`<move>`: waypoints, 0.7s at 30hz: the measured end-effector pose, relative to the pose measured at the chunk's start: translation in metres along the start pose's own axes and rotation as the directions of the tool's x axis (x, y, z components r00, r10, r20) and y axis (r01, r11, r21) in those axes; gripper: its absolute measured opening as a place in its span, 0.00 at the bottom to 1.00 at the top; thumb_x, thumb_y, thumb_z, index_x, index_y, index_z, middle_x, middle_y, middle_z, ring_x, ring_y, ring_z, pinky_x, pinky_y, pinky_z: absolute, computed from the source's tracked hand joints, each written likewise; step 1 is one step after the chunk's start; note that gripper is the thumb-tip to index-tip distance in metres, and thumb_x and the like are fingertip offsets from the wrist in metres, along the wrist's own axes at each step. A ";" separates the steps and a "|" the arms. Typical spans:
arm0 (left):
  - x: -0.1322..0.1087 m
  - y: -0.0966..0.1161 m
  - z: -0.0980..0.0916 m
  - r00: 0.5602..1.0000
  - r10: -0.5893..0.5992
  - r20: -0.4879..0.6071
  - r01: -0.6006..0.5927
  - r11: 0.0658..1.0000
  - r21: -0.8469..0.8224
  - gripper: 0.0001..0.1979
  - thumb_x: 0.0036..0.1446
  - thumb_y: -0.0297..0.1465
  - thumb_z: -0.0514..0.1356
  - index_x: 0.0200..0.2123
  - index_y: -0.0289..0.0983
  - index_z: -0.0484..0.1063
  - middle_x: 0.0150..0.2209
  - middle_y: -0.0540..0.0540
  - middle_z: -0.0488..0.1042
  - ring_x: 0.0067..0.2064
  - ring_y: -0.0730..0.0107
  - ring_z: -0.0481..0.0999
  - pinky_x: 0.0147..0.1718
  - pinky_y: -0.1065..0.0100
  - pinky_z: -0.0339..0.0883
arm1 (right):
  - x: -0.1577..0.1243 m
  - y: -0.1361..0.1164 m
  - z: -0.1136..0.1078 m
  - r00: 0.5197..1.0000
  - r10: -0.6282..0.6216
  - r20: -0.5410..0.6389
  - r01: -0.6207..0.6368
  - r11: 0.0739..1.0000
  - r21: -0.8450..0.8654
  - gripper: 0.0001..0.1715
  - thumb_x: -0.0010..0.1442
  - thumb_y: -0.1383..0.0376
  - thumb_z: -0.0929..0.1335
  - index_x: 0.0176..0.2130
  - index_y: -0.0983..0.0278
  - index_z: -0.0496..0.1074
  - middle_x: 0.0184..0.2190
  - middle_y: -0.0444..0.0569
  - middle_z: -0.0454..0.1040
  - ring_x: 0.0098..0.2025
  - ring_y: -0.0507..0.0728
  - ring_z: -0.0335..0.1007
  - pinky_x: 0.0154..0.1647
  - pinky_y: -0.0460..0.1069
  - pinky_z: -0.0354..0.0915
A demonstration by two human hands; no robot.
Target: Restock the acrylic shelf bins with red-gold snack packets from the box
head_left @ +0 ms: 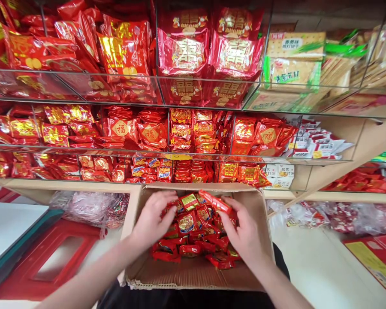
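An open cardboard box (201, 277) stands in front of me, partly filled with small red and gold wrapped snack packets (193, 223). My right hand (242, 229) pinches a single red snack packet (215, 201) between thumb and fingers, above the pile at the box's far right. Over the left side of the same pile is my left hand (154, 216), its thumb apart from its fingers. Its fingertips lie close to the packets; whether they touch any is unclear.
Behind the box rise clear-fronted shelves (116, 90) full of red snack packs, with green-edged crackers (292, 64) at upper right. Bagged goods (90, 210) lie under the lowest shelf. A red plastic frame (48, 257) is at left, a red and yellow carton (375, 259) at right.
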State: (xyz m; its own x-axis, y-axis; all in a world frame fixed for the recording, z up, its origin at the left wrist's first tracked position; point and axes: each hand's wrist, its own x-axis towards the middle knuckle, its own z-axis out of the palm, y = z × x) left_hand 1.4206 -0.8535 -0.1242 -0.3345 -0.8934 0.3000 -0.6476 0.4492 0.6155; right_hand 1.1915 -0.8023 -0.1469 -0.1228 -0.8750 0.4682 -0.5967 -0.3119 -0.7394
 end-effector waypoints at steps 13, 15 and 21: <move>0.062 -0.058 -0.021 0.955 -0.261 0.140 0.108 0.746 0.657 0.26 0.56 0.43 0.37 0.27 0.37 0.70 0.30 0.44 0.73 0.34 0.64 0.72 0.31 0.67 0.59 | 0.126 0.046 0.034 0.862 0.172 0.477 0.079 0.883 -0.462 0.13 0.54 0.65 0.62 0.42 0.63 0.63 0.38 0.51 0.70 0.40 0.56 0.66 0.39 0.50 0.61; 0.061 -0.060 -0.019 0.960 -0.249 0.131 0.111 0.762 0.638 0.26 0.56 0.43 0.37 0.27 0.37 0.70 0.30 0.44 0.73 0.35 0.64 0.71 0.32 0.67 0.58 | 0.139 0.056 0.049 0.830 0.226 0.510 0.052 0.879 -0.475 0.13 0.53 0.64 0.63 0.41 0.63 0.63 0.34 0.50 0.72 0.34 0.56 0.68 0.32 0.48 0.62; 0.057 -0.068 -0.015 0.974 -0.197 0.114 0.094 0.803 0.589 0.26 0.57 0.43 0.37 0.27 0.37 0.71 0.30 0.43 0.73 0.36 0.63 0.71 0.36 0.65 0.58 | 0.174 0.076 0.110 0.830 0.231 0.508 0.061 0.868 -0.493 0.14 0.57 0.65 0.61 0.43 0.68 0.63 0.38 0.53 0.70 0.38 0.55 0.67 0.38 0.51 0.62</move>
State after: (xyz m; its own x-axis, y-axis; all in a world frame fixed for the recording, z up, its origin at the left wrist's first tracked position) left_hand 1.4555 -0.9351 -0.1379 -0.2757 -0.9572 0.0881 -0.9544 0.2835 0.0933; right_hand 1.2117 -1.0190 -0.1744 0.1632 -0.9862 -0.0277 -0.9163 -0.1412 -0.3747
